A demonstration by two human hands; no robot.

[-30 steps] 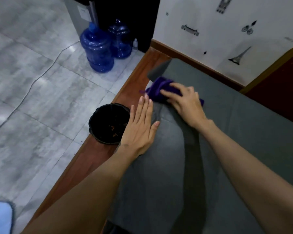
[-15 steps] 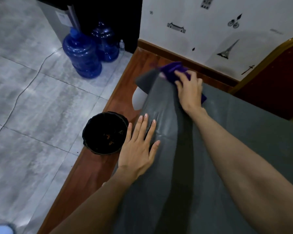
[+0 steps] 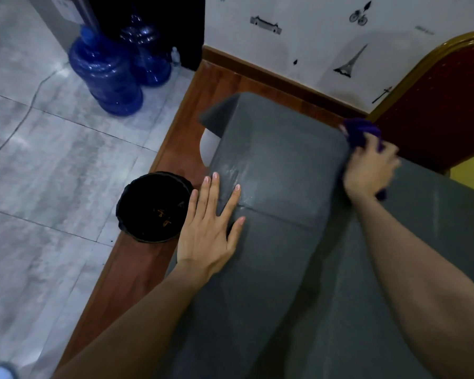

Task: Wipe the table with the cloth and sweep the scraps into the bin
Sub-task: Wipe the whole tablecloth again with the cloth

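Observation:
A grey cover lies over the table (image 3: 279, 165), with a damp sheen near the middle left. My right hand (image 3: 370, 170) presses a purple cloth (image 3: 360, 132) on the table's far right edge, the cloth bunched under the fingers and partly hidden. My left hand (image 3: 211, 225) lies flat and spread on the cover near the left edge, holding nothing. A black bin (image 3: 151, 207) stands on the floor just left of that hand, below the table edge, with a few orange scraps inside.
Two blue water jugs (image 3: 107, 75) stand on the tiled floor at the back left. A red chair with a gold frame (image 3: 435, 105) sits at the right by the wall. A brown wooden platform (image 3: 137, 258) runs along the table's left side.
My right hand has swept the purple cloth from the table's far left corner across to the far right edge. My left hand has stayed flat near the left edge.

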